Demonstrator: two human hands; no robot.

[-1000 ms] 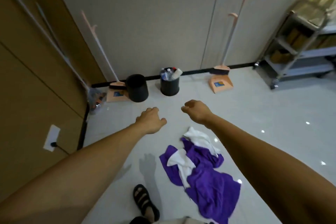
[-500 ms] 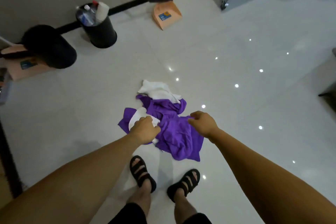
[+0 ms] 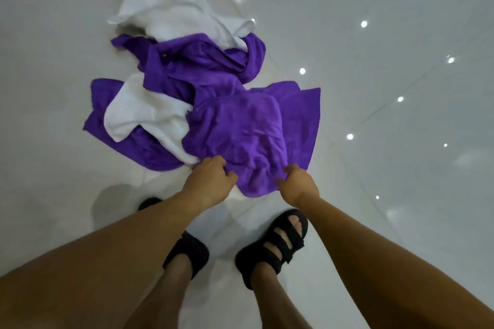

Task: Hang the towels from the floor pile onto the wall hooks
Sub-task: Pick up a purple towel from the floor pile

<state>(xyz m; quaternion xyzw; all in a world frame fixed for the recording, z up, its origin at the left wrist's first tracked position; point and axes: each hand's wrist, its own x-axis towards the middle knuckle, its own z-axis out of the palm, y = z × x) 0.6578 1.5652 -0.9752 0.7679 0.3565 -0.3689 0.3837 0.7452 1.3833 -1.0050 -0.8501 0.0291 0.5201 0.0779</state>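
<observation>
Grasping the near hem of a crumpled purple terry towel (image 3: 240,125) atop the floor pile.
Clenching that hem with the left hand (image 3: 211,181) and the right hand (image 3: 298,184), fingers curled into the cloth, a little apart; spread over glossy white floor tiles (image 3: 401,195) just ahead of two black strap sandals (image 3: 263,255), overlapping a rumpled white towel (image 3: 144,112) at the left, with a second white towel (image 3: 173,13) at the heap's far end.

soft cloth towels (image 3: 240,125), glossy floor (image 3: 401,195)
</observation>
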